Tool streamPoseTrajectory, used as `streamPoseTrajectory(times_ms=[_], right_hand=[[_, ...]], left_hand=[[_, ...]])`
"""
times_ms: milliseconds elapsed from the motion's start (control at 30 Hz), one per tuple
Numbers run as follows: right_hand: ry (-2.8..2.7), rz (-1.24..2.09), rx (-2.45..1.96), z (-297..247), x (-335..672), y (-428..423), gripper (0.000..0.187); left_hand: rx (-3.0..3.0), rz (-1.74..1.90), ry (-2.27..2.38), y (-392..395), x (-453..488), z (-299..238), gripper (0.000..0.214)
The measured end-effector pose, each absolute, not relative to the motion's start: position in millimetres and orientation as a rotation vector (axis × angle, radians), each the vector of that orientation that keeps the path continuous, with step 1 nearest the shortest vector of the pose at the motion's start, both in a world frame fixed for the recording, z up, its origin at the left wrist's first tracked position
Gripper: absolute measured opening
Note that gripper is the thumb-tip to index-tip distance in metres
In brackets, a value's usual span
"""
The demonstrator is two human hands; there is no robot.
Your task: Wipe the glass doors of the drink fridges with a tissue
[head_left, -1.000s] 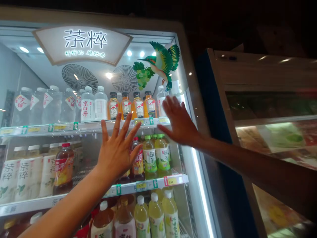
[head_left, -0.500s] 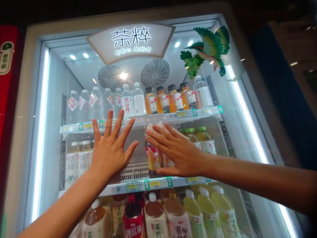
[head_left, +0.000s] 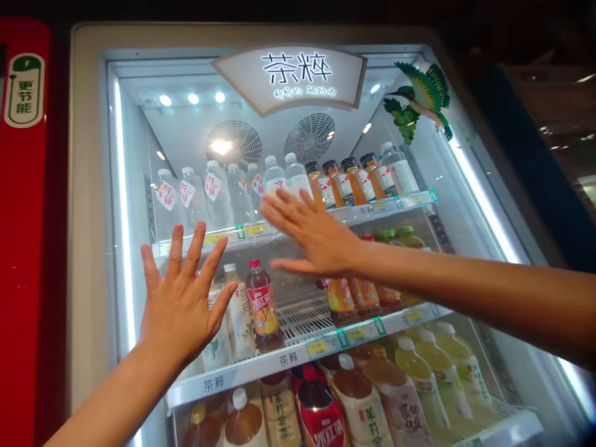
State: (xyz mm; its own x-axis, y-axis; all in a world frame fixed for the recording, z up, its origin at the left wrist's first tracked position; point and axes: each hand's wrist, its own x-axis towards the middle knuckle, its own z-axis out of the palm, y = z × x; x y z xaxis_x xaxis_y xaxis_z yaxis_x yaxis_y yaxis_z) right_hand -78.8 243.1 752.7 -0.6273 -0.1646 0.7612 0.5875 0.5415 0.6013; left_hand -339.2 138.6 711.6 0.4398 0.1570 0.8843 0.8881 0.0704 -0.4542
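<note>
My left hand [head_left: 181,298] is open, its fingers spread wide, at the glass front of a lit drinks fridge [head_left: 88,248]. Whether the palm touches the glass, I cannot tell. Behind it are white-capped bottles with pale labels and a red-capped iced tea bottle [head_left: 263,304]. Higher and to the right, my right hand [head_left: 316,239] lies flat against or close to the glass, fingers stretched out and slightly blurred. It covers part of the upper shelf edge [head_left: 256,231]. The underside of this palm is hidden, and nothing shows in its fingers.
Clear bottles [head_left: 216,195] and amber bottles [head_left: 356,177] fill the top shelf. Larger tea bottles [head_left: 321,403] stand at the bottom. A lit sign [head_left: 298,74] and a bird sticker [head_left: 423,93] are at the top. A red cabinet [head_left: 28,217] adjoins on the left.
My right hand has moved up across the glass. The view has shifted, so the fridge sits further right. A white patch by the right fingertips earlier no longer shows. My left hand stays spread.
</note>
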Motion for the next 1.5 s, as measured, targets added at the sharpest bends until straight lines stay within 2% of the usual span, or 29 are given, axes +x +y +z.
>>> streamPoseTrajectory(times_ms=[100,200,267,367,467,600,700,800,933,1000,1167,1367,1500], right_hand=[[-1.768,-1.045,-0.47,764,-100,241,0.094],[-1.89,-1.151,-0.316,746,-122,231,0.098],[-1.97,-1.219,-0.258,739,-130,226,0.093],[-1.875,-1.15,-0.392,745,-135,224,0.084],[-1.805,-1.072,-0.44,735,-139,222,0.084],[-2.0,-1.165,-0.289,707,-138,214,0.08],[-1.9,-1.069,-0.486,710,-136,211,0.072],[-1.75,-0.92,-0.675,690,-136,205,0.07],[-1.863,-0.935,-0.67,603,-129,193,0.078],[-1.862,-0.967,-0.653,579,-122,195,0.08],[-1.646,-0.878,-0.734,600,-110,210,0.08],[-1.656,-0.778,-0.767,553,-72,220,0.08],[-1.588,-0.794,-0.802,566,-23,239,0.079]], left_hand=[[-1.426,-0.754,-0.984,135,-345,709,0.075],[-1.454,-0.783,-0.971,129,-347,705,0.073],[-1.481,-0.802,-0.968,127,-349,703,0.073],[-1.502,-0.83,-0.974,125,-351,702,0.072],[-1.497,-0.851,-0.977,125,-351,699,0.072],[-1.499,-0.853,-0.97,124,-349,693,0.077],[-1.514,-0.864,-0.981,123,-344,687,0.079],[-1.524,-0.933,-1.019,119,-336,666,0.078],[-1.552,-1.112,-1.163,107,-319,603,0.08],[-1.553,-1.174,-1.192,104,-307,573,0.084],[-1.508,-1.251,-1.172,116,-266,553,0.089],[-1.448,-1.262,-1.226,149,-205,552,0.092],[-1.431,-1.289,-1.209,164,-159,544,0.091]])
